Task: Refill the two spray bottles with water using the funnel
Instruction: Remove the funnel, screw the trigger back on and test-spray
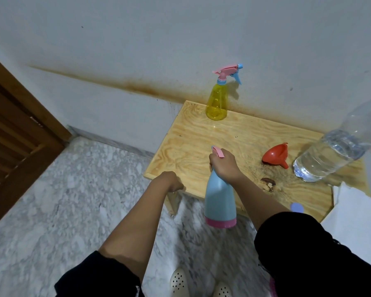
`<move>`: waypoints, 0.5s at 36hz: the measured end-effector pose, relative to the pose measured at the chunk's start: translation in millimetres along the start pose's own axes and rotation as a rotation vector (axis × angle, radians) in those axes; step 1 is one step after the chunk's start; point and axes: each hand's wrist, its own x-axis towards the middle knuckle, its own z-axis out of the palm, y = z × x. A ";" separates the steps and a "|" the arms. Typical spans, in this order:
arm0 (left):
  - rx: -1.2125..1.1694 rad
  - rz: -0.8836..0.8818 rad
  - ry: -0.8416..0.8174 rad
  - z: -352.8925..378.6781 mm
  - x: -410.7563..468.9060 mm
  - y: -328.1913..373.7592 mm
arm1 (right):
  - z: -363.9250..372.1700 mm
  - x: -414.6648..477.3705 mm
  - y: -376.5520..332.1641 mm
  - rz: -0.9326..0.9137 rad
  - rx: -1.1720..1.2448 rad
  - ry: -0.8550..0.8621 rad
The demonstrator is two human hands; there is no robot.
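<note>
The opening step is judged to be in hand: the blue spray bottle [220,200] is held by its neck, just under the pink trigger head, in the right hand [223,163], whose fingers are wrapped tightly round it, and it hangs upright in the air at the near edge of the table [197,144], not yet set down. The left hand [172,181] is placed at the table's near left corner, its fingers curled over the edge in what looks like a hold. Nothing is seen to have been unscrewed, so the next move is thought to call for the bottle to be stood on the wood and its head twisted off, before the red funnel [273,154], lying on its side near the right, can be seated in the neck. The blue bottle is opaque and its fill cannot be told; the yellow spray bottle [216,103], at the back by the wall with head on, appears nearly empty; the large clear water bottle [330,156], seen tilted at the right, is partly filled
</note>
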 end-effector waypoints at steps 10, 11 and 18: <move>0.023 0.002 -0.026 1.8 -0.8 -2.7 | 6.1 -0.5 3.3 0.039 0.017 -0.024; 0.029 0.002 -0.024 1.7 -1.7 -2.7 | 6.3 -0.7 3.6 0.029 0.008 -0.029; 0.090 0.019 0.087 5.4 -2.8 -5.8 | 6.3 0.8 4.1 0.010 -0.006 -0.050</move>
